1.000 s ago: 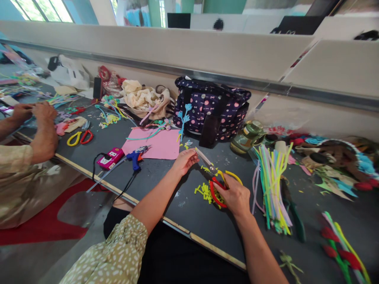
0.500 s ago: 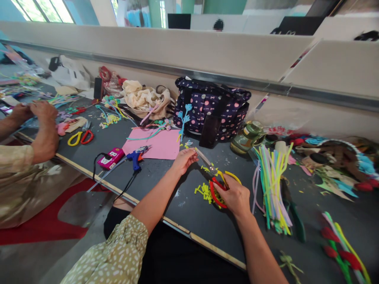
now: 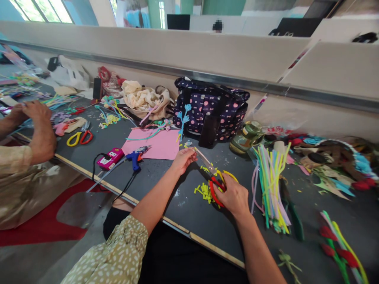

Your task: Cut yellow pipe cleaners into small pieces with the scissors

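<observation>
My right hand [image 3: 233, 194] is wrapped round the red and yellow handles of a pair of scissors [image 3: 211, 169]. The blades point up and left, their tips at the fingertips of my left hand [image 3: 184, 159]. Those fingers are pinched together; a tiny yellow-green bit shows at the tips, too small to make out well. Below the scissors lies a pile of short yellow-green pieces [image 3: 204, 191] on the dark table [image 3: 177, 209], with a few more pieces beside the blades.
A blue glue gun [image 3: 135, 159] and pink sheet [image 3: 168, 142] lie left. Behind stand a dotted bag [image 3: 192, 106], phone [image 3: 209, 132] and green bottle [image 3: 245, 138]. Coloured stems [image 3: 274, 185] are bundled right. Another person's hands [image 3: 37, 112] work at far left.
The scissor handles in my right hand have closed slightly, and the blades look closer together. My left hand has hardly moved. The other person's hands have shifted a little left.
</observation>
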A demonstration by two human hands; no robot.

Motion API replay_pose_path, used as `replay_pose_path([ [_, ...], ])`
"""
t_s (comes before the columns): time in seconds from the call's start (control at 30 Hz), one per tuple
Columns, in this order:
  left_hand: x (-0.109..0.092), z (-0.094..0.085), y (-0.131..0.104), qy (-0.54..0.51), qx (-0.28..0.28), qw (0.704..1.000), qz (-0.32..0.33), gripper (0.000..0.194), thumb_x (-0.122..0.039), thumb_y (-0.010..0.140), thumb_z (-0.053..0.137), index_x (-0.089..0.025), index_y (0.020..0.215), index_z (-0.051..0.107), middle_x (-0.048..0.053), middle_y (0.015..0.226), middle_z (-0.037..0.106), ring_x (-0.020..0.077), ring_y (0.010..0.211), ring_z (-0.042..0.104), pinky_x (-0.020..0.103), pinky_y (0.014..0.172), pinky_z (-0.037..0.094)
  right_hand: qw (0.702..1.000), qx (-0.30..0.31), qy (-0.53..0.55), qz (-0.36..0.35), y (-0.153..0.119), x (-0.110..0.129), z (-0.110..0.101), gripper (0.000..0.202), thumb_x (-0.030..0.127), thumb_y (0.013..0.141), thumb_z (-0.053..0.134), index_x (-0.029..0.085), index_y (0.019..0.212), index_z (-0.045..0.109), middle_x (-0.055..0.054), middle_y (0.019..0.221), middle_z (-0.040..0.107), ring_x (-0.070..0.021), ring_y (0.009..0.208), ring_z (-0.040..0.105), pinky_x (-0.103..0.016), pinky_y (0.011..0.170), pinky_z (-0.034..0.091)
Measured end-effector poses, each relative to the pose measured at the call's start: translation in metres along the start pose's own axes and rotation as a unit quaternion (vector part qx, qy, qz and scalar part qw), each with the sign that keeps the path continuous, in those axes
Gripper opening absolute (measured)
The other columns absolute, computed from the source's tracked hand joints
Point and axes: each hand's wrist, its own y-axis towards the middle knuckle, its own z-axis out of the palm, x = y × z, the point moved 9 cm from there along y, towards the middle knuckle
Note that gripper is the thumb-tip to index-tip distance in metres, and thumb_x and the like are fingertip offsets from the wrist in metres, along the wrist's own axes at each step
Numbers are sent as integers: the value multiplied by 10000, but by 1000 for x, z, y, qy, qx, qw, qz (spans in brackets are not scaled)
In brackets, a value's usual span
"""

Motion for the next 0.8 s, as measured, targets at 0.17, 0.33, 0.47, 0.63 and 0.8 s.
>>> replay_pose_path([
  [0.17,0,-1,1,1,-1,1000,3,287,-302,596,816,-123,706,620,-11,600,573,64,536,518,240,627,500,1000,24,-6,-4,0,2,4,422,502,834,499,183,1104,564,-41,876,681,-162,738,638,-251,592,406],
  [0.33,0,-2,1,7,-3,1000,2,272,-315,611,798,-124,714,634,-13,589,565,64,530,506,246,635,497,999,27,-21,-8,0,5,5,448,519,832,498,171,1108,555,-64,954,682,-175,770,644,-261,595,420],
  [0.47,-1,-1,0,7,-4,1000,5,256,-310,620,788,-125,726,647,-14,583,562,65,531,504,244,635,488,1000,22,-17,-12,0,3,6,443,497,832,507,171,1129,556,-64,980,683,-184,828,648,-261,616,429],
  [0.63,-3,2,-2,23,0,1000,6,225,-298,639,769,-119,720,659,-2,585,573,67,527,508,238,628,473,1000,25,0,-13,-2,-4,10,428,501,830,533,197,1129,581,-31,888,695,-168,756,644,-254,601,413],
  [0.8,-5,3,-2,32,5,999,13,244,-296,621,785,-115,727,660,-8,592,569,65,530,506,234,617,469,1000,13,-5,-18,-2,-6,9,444,520,850,514,194,1143,587,-37,887,698,-170,756,649,-255,603,407],
])
